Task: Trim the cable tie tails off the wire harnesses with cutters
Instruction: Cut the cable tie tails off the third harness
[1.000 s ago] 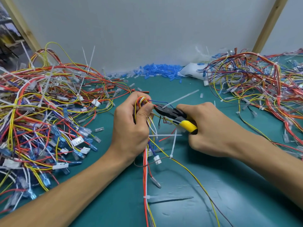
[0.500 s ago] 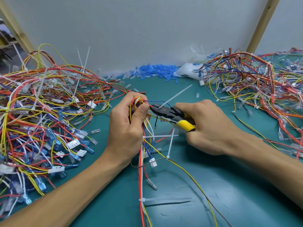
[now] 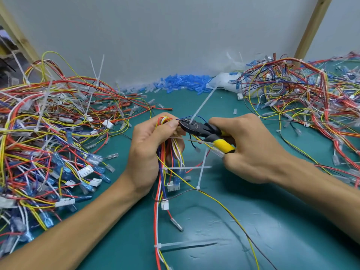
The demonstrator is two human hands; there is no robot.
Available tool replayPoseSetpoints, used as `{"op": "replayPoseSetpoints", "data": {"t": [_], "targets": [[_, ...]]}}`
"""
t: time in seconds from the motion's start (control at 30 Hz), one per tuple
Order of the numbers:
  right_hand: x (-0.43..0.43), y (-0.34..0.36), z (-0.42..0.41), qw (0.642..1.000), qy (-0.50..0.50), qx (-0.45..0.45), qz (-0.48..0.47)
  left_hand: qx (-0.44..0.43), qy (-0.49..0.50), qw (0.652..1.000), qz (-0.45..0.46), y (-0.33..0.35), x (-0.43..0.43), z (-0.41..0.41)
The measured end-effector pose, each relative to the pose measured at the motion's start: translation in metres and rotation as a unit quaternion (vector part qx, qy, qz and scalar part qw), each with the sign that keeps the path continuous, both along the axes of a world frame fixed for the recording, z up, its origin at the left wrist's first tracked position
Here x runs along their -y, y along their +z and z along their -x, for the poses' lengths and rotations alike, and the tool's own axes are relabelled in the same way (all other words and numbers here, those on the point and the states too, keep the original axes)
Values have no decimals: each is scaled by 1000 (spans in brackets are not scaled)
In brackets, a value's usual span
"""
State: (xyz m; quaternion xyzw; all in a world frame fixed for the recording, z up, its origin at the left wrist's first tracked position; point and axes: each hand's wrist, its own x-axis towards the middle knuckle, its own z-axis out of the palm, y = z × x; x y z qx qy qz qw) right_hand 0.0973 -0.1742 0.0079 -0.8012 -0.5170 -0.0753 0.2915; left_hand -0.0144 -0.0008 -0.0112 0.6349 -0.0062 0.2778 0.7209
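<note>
- A pile of harnesses covers the tabletop on the left.
- Left hand grips a harness at centre.
- Cutters bite a tie tail beside its thumb.
- Right hand grasps the cutters.

Bench: smooth teal mat, slight sheen, faint scuffs. Cutters: dark matt metal head; handles sleeved in glossy yellow and grey plastic. Cable tie tail: translucent white plastic, smooth. Wire harnesses: glossy plastic-insulated wires, with white plastic connectors and clear blue plastic terminal sleeves. Frame posts: bare, unfinished wood. Back wall: matt grey.
</note>
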Motion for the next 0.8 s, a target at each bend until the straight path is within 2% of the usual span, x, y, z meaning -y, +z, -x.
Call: {"op": "replayPoseSetpoints", "data": {"t": [0.17,0.47,0.8], "targets": [[-2,-8,0,996,15,-87,-6,-2,-10,999,43,1,1,0],[5,2,-12,999,28,-14,38,-1,-20,999,31,1,1,2],[5,5,-10,999,22,34,15,-14,-3,1000,5,1,1,-1]]}}
